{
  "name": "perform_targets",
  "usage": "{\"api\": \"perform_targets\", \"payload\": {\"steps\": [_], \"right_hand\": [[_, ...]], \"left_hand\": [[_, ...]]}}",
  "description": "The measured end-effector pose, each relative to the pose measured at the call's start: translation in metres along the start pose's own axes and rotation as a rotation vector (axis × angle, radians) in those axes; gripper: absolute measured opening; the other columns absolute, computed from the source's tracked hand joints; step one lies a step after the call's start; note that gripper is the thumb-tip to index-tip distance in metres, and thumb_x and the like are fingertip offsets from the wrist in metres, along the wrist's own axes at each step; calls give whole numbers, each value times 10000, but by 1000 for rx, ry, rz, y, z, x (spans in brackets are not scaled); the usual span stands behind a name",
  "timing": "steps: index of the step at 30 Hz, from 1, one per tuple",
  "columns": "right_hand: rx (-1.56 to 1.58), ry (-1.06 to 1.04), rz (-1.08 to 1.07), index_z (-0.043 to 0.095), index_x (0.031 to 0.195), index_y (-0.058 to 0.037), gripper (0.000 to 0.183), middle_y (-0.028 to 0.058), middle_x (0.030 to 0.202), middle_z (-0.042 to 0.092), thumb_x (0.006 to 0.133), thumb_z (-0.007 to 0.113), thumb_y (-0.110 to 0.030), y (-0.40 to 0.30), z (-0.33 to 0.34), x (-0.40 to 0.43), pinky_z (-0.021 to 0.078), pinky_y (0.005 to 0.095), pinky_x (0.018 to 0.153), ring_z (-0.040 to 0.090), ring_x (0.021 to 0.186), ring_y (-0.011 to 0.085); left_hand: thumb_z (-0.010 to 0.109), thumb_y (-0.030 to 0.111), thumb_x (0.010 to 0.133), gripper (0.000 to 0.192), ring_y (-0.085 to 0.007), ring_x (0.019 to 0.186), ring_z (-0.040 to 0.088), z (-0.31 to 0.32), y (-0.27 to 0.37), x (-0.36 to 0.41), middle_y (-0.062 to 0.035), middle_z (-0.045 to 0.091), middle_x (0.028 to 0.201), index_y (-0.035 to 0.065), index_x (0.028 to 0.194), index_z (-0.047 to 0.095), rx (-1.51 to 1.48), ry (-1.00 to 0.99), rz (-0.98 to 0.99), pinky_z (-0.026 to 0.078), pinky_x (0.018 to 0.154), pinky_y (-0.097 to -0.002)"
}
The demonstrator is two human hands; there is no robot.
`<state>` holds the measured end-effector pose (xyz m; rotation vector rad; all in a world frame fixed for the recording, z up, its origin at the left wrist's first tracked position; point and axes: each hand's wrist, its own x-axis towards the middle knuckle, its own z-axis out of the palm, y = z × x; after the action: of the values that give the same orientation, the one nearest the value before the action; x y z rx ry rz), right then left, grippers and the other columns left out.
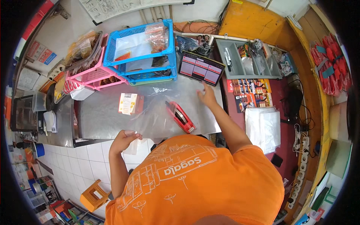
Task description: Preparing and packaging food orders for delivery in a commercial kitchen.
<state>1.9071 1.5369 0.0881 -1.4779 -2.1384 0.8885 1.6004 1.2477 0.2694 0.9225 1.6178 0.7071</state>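
Note:
My left hand [124, 140] pinches a clear plastic bag [153, 119] at the table's front edge. The bag's thin film spreads over the steel tabletop [98, 118]. At the lower edge of a tablet [200, 68] with a lit screen, my right hand [206, 95] points its index finger; whether the fingertip touches it is unclear. Between my hands lies a red tape dispenser [180, 116] with a roll in it. Left of the bag stands a small box [130, 103] bearing a printed label, in white and orange.
Stacked blue plastic baskets [112, 53] and a pink basket rack [92, 74] line the back. A grey divided tray [230, 70] is right of the tablet. Clear plastic bags lie in a stack [263, 129] at right. An orange stool [94, 195] stands on the floor.

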Motion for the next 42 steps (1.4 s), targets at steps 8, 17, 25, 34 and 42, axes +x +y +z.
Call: {"api": "perform_targets", "payload": {"steps": [8,17,25,34,42], "right_hand": [[131,-292,-1136,498,1233,-91,714,143,1206,500,625,760,-358,-265,19,-87,386,410,917,453,1113,314],[305,-762,-770,616,927,-40,285,131,760,624,806,629,-298,-341,66,-93,448,367,624,588,670,229],[533,-682,-664,588,912,-35,234,65,723,582,925,492,-248,-410,88,-112,438,301,644,533,677,139],[262,-542,-730,563,975,-45,225,128,767,615,916,492,-250,-438,96,-115,446,345,651,577,681,230],[185,304,-659,449,1267,-101,593,106,929,584,771,685,-324,-434,97,-115,443,326,759,551,829,268]], "left_hand": [[599,213,790,211,-214,736,621,-14,4,17,-129,667,794,26,835,686,509,-248,134,464,719,-303],[634,265,757,409,-273,970,597,-171,-39,-41,-152,640,1021,-4,1065,618,-86,-384,295,416,882,-339],[798,210,624,929,-239,1176,446,-150,-76,-55,-103,445,1302,76,1380,275,-585,-291,337,337,982,-389],[703,66,748,374,-136,881,581,-178,-74,-55,-69,600,1024,14,1093,571,-274,-238,357,463,782,-246],[652,109,818,95,-58,635,548,-176,-83,-46,-13,628,694,18,792,643,-322,106,318,431,586,-207]]}}
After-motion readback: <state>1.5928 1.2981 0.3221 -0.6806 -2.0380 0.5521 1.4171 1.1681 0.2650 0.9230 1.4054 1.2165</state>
